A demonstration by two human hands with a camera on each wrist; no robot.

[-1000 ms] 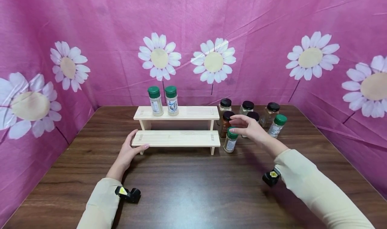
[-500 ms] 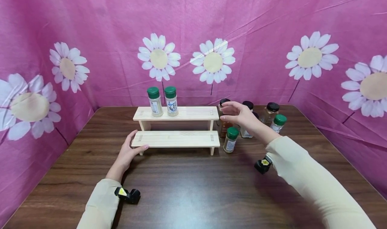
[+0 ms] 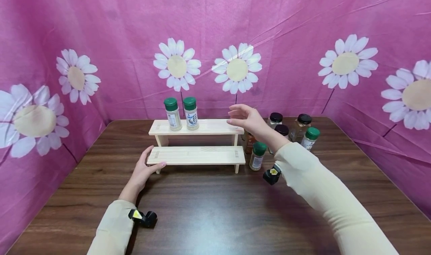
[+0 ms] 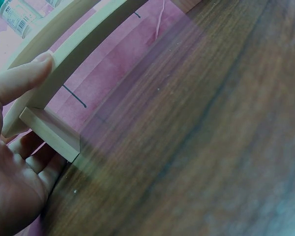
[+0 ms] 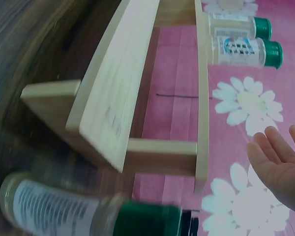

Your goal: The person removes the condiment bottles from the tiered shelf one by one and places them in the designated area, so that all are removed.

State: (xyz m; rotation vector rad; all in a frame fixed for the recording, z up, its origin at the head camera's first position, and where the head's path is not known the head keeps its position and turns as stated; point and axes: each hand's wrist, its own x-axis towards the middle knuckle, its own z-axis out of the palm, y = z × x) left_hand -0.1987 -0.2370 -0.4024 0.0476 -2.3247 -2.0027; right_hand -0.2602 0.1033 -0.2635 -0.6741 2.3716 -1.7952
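Left hand (image 3: 141, 171): you grip two-tier wooden rack (image 3: 196, 156)
Right hand (image 3: 248, 119): empty, fingers loosely parted
Green-capped spice jar (image 3: 257, 158): nearer you than that hand; likely light, rigid, slick; grasp mid-body

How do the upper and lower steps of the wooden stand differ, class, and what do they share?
The upper step stands farther back and higher than the lower step. The upper step carries two green-capped bottles; the lower step carries none. The left hand grips the lower step at its left end; no hand grips the upper step. Both are long, pale wooden boards.
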